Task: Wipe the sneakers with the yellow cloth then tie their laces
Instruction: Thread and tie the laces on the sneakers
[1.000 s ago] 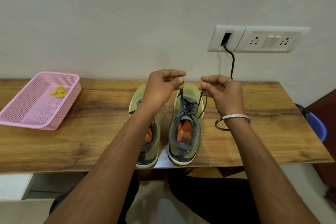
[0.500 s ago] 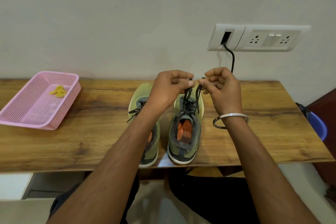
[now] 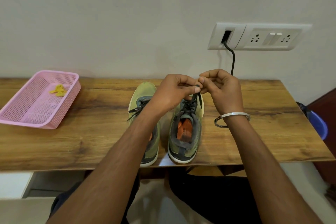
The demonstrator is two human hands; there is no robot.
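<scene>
Both hands have drawn together, left hand [image 3: 172,92] and right hand [image 3: 221,87] fingers pinching the dark laces [image 3: 193,99].

Your left forearm [image 3: 127,151] hides most of the left sneaker [image 3: 143,94]. Your fingers cover the lace ends [image 3: 195,96]. At 9 o'clock, the pink basket [image 3: 21,114] is cut by the edge; at 3 o'clock, a blue object [image 3: 319,125] is too.
</scene>
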